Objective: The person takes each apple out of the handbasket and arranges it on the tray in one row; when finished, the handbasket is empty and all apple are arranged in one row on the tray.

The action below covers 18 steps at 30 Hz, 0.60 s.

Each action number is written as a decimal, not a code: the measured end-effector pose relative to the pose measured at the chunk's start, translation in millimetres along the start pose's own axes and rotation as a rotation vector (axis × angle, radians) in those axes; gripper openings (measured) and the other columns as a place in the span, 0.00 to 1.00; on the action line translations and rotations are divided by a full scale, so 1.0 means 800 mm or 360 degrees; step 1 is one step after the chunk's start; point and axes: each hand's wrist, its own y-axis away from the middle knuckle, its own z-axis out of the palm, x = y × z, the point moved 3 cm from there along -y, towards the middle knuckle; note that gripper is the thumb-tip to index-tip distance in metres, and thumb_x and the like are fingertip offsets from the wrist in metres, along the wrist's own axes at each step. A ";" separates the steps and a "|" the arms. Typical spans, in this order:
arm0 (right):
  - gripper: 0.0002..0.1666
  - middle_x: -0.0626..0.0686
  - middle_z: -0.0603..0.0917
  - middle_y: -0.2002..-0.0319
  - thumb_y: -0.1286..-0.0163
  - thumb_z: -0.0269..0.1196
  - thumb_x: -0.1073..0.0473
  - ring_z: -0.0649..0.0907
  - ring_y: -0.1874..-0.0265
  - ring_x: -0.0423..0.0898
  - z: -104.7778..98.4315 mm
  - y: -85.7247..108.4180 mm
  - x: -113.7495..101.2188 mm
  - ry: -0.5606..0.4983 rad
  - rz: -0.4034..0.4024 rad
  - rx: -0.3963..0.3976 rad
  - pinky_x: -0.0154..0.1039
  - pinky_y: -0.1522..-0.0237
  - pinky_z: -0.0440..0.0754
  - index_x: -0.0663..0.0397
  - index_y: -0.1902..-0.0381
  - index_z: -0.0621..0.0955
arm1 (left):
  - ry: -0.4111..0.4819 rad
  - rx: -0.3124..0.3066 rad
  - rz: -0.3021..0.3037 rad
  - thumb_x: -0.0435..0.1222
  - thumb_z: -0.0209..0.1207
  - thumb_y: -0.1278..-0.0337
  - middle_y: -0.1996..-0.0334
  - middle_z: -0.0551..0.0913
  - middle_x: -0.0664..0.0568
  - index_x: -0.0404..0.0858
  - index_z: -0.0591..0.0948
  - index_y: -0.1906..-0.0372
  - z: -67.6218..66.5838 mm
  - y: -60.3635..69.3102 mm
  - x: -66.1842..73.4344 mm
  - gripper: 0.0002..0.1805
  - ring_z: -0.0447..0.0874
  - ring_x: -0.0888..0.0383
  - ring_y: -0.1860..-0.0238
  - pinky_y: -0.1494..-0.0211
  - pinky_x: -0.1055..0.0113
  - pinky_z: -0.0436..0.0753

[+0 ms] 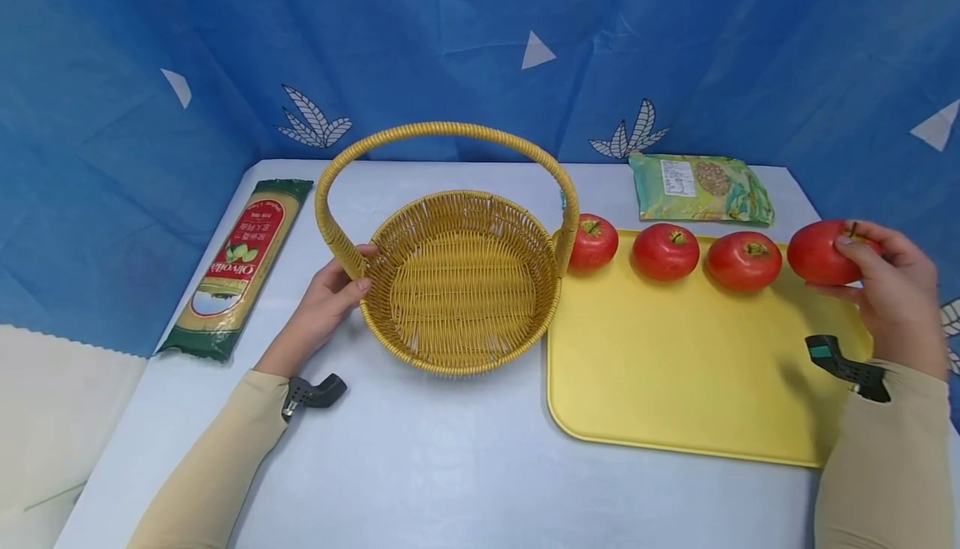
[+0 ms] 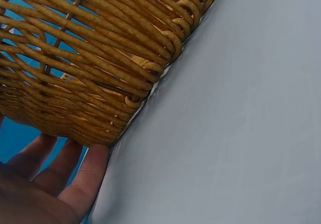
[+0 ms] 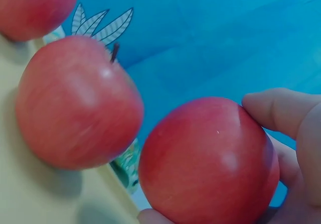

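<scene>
A woven yellow-brown basket (image 1: 461, 299) with a tall arched handle stands on the white table, its inside bare. My left hand (image 1: 322, 303) grips its left side near the foot of the handle. In the left wrist view, fingertips (image 2: 98, 156) touch the outer wall of the basket (image 2: 85, 68). Over the right end of a yellow tray (image 1: 675, 366), my right hand (image 1: 896, 282) holds a red apple (image 1: 813, 253) between thumb and fingers. Three more apples, a right one (image 1: 744, 262), a middle one (image 1: 665, 252) and a left one (image 1: 592, 243), sit along the tray's back edge.
A long spaghetti packet (image 1: 240, 270) lies at the table's left side. Behind the tray lies a green bag (image 1: 701, 188) with a white label. A blue patterned cloth (image 1: 450, 41) hangs behind the table. The basket's handle partly covers the left apple.
</scene>
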 end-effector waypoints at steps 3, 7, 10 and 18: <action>0.32 0.32 0.70 0.39 0.37 0.73 0.51 0.68 0.48 0.32 -0.002 -0.004 0.005 -0.0006 0.0058 0.0067 0.28 0.85 0.80 0.35 0.35 0.77 | -0.0001 0.0003 0.0001 0.34 0.53 0.26 0.24 0.66 0.45 0.39 0.68 0.27 0.000 0.000 0.000 0.26 0.64 0.55 0.25 0.21 0.43 0.62; 0.34 0.32 0.70 0.37 0.38 0.74 0.51 0.66 0.41 0.32 -0.003 -0.009 0.012 -0.0036 0.0112 0.0104 0.27 0.85 0.80 0.34 0.35 0.77 | 0.0008 0.0008 0.0013 0.33 0.53 0.25 0.24 0.66 0.44 0.38 0.68 0.27 0.000 0.000 0.000 0.26 0.65 0.61 0.27 0.23 0.57 0.67; 0.34 0.32 0.69 0.36 0.37 0.73 0.49 0.64 0.35 0.34 -0.003 -0.012 0.017 0.0000 0.0141 0.0111 0.26 0.85 0.79 0.33 0.34 0.76 | 0.0028 0.0006 0.0035 0.32 0.52 0.26 0.25 0.65 0.42 0.38 0.67 0.27 0.000 0.000 0.000 0.26 0.67 0.65 0.30 0.30 0.72 0.71; 0.35 0.31 0.67 0.35 0.36 0.71 0.45 0.67 0.41 0.34 -0.008 -0.017 0.030 0.0177 0.0187 0.0058 0.24 0.82 0.80 0.29 0.32 0.74 | 0.0043 0.0002 0.0045 0.32 0.52 0.26 0.25 0.65 0.41 0.38 0.67 0.26 0.000 0.000 0.000 0.26 0.67 0.67 0.31 0.32 0.76 0.70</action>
